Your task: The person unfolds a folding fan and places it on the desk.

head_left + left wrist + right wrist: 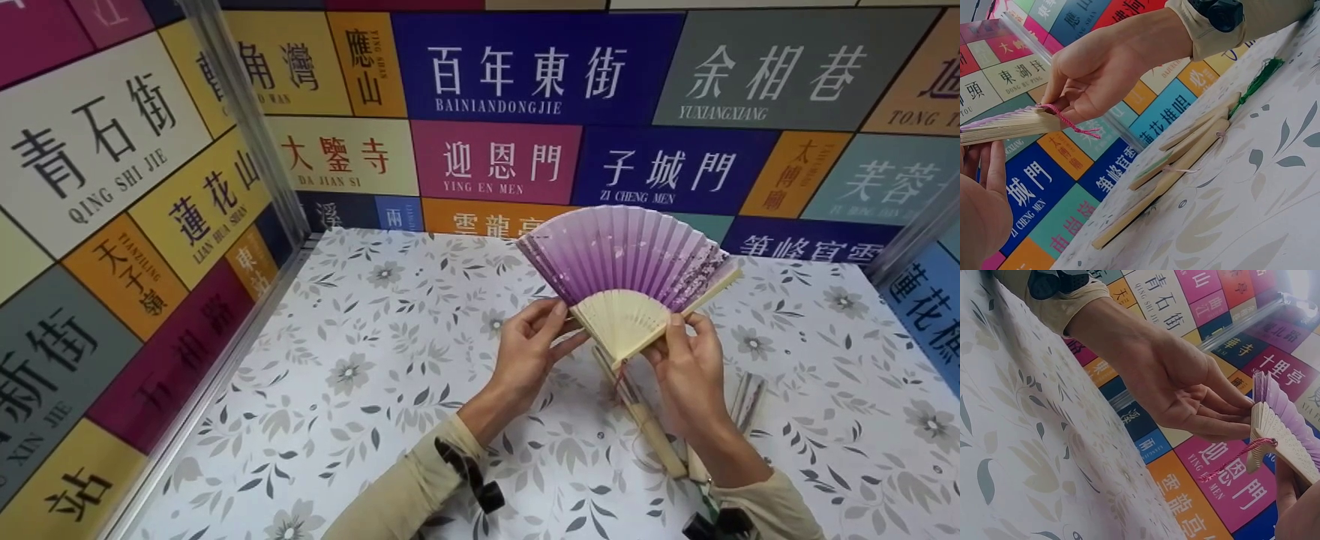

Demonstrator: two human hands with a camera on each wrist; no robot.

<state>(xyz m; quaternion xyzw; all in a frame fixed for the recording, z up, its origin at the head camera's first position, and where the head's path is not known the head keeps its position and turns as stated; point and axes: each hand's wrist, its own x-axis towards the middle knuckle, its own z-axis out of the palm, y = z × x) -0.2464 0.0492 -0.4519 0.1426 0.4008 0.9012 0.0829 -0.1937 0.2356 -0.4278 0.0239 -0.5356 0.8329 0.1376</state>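
A spread purple folding fan (626, 251), with pale slatted ribs and small blossom prints, is held up above the table in the head view. My left hand (525, 349) pinches its left outer rib between thumb and fingers. On the other side, my right hand (690, 367) grips the right outer rib, thumb in front and fingers behind. A red cord (1238, 455) hangs from the fan's pivot, seen in the right wrist view. Below lie several closed folding fans (1182, 171), partly hidden by my right forearm in the head view.
The table (405, 420) wears a white cloth with grey flowers and leaves. A green tassel (1264, 79) is attached near the ends of the closed fans. Colourful panels with Chinese lettering (525, 67) stand behind the table and along its left and right sides.
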